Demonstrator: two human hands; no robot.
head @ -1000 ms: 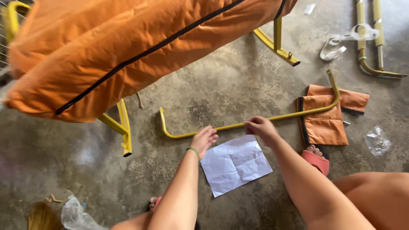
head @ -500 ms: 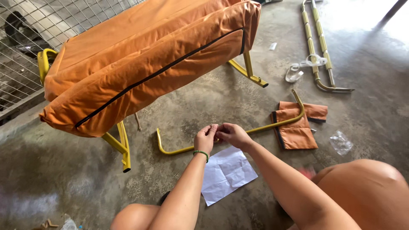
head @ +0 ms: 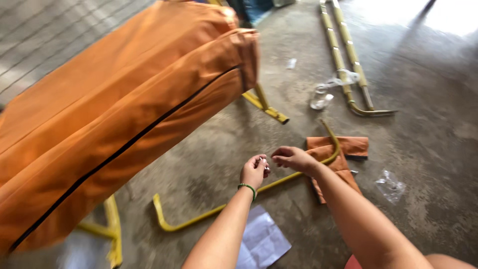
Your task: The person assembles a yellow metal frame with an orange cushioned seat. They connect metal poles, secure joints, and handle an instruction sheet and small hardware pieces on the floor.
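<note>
My left hand (head: 255, 171), a green band on its wrist, is curled around a small metal piece that I cannot make out clearly. My right hand (head: 293, 158) hovers just to its right, fingers pinched toward the left hand and almost touching it. Both hands are raised above a bent yellow metal tube (head: 209, 213) lying on the concrete floor. A white paper sheet (head: 264, 241) lies under my left forearm. A large orange cushion with a black zip (head: 114, 119) fills the left half of the view, resting on a yellow frame (head: 269, 107).
Folded orange fabric pieces (head: 343, 154) lie to the right under the tube's end. A clear plastic bag (head: 391, 185) sits further right. Two long yellow tubes (head: 346, 60) and clear plastic wrapping (head: 323, 94) lie at the back. A yellow frame leg (head: 112, 229) stands at lower left.
My view has swung closer and left, so the cushion looms larger. My hands came up off the tube and paper and drew together, the left one curling around a small piece.
</note>
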